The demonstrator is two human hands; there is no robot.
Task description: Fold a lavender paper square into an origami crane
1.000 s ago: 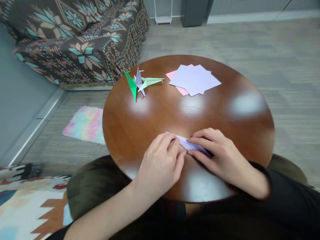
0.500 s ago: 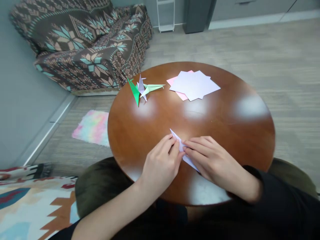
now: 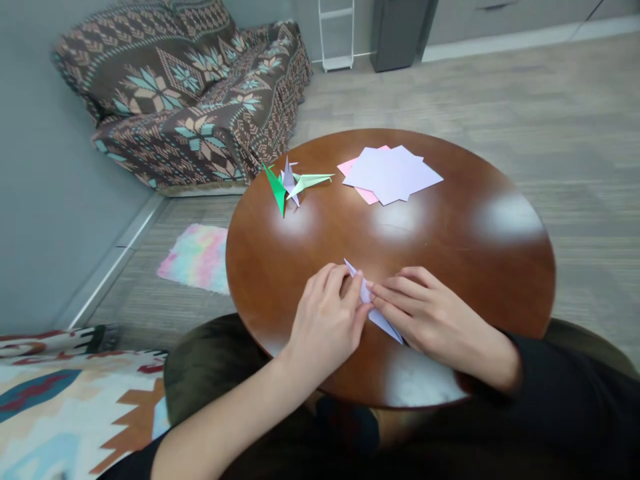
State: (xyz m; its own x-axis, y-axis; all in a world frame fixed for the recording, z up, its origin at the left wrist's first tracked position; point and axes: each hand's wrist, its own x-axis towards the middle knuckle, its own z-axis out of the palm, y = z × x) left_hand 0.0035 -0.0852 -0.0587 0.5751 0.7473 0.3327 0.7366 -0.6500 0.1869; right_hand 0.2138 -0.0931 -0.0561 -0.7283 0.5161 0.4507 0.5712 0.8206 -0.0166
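Note:
A narrow piece of folded lavender paper point(image 3: 385, 325) lies slantwise near the front of the round table, a thin point at its far end. My left hand point(image 3: 330, 310) is closed on its upper left part, thumb and fingers pinching the edge. From the other side my right hand point(image 3: 427, 310) presses its fingertips on the middle of the paper, close to the left thumb. The fingers of both hands cover part of the folds. Beyond them, toward the back left, stand folded paper cranes: a green crane point(image 3: 277, 192), a purple crane point(image 3: 289, 179) and a pale green crane point(image 3: 311, 181).
Fanned sheets of lavender paper point(image 3: 393, 175) with pink paper point(image 3: 367, 196) beneath lie at the back of the brown wooden table point(image 3: 450, 247). A patterned sofa point(image 3: 200, 113) stands behind on the left, and a fluffy pastel rug point(image 3: 195, 259) lies on the floor.
The whole view has shifted slightly, so everything sits a little further right. The left fingers have moved a little along the folded paper; both hands stay on it.

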